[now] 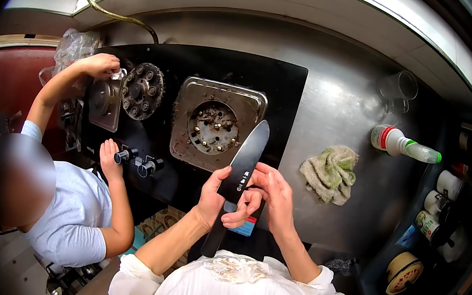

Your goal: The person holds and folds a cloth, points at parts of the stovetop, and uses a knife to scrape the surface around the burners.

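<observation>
A knife (pixel 251 149) with a dark blade and black handle is held in front of my chest, its tip pointing up and away from me over the stove's right edge. My left hand (pixel 213 195) is closed round the lower blade and upper handle. At the right side of the blade is my right hand (pixel 272 196), its fingers bent against the knife near the handle. Below them, a small blue and red label (pixel 246 226) shows. Beyond the knife lies the black gas stove (pixel 283 88) with a metal burner tray (pixel 180 134).
Another person (pixel 73 209) stands at the left, one hand on a metal burner tray (pixel 110 121). On the steel counter (pixel 325 112) are a crumpled cloth (pixel 330 174), a bottle (pixel 391 139) and a glass mug (pixel 398 89). A shelf with jars (pixel 430 226) is at the right.
</observation>
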The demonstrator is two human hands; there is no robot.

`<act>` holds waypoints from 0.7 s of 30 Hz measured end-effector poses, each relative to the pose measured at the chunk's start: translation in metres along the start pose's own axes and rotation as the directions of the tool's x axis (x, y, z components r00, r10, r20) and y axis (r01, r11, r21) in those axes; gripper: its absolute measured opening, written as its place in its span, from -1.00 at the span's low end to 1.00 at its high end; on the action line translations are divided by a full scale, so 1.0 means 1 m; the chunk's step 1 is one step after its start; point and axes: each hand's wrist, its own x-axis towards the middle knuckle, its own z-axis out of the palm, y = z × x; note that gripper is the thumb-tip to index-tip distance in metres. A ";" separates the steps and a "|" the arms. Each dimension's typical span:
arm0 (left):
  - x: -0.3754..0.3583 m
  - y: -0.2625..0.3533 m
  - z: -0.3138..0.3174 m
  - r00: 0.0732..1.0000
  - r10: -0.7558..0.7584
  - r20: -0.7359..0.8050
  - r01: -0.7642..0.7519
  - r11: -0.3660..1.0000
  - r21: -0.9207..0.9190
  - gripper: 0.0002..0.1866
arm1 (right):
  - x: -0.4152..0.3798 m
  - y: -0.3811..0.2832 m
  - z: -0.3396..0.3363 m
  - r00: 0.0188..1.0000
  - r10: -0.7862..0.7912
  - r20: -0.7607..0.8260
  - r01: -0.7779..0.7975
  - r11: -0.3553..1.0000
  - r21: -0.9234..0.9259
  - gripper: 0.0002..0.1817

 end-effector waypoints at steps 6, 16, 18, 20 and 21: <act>-0.007 -0.005 -0.017 0.992 0.092 -0.088 -0.094 0.996 -0.014 -0.09 | 0.035 -0.001 0.004 0.978 0.202 0.051 -0.199 0.978 -0.058 -0.58; -0.008 -0.014 -0.029 0.909 0.044 -0.414 0.019 0.989 0.147 0.00 | 0.051 -0.019 0.004 0.964 0.262 -0.038 -0.259 0.898 -0.357 -0.66; -0.012 -0.016 -0.026 0.873 0.047 -0.485 0.089 0.963 0.254 -0.03 | 0.052 -0.023 0.003 0.969 0.245 -0.034 -0.226 0.821 -0.525 -0.64; -0.013 -0.019 -0.027 0.871 0.046 -0.489 0.084 0.967 0.240 -0.07 | 0.052 -0.017 0.001 0.976 0.215 -0.032 -0.200 0.826 -0.526 -0.63; -0.011 -0.021 -0.028 0.858 0.122 -0.498 0.056 0.943 0.329 -0.13 | 0.052 -0.015 0.001 0.983 0.183 -0.025 -0.168 0.832 -0.528 -0.62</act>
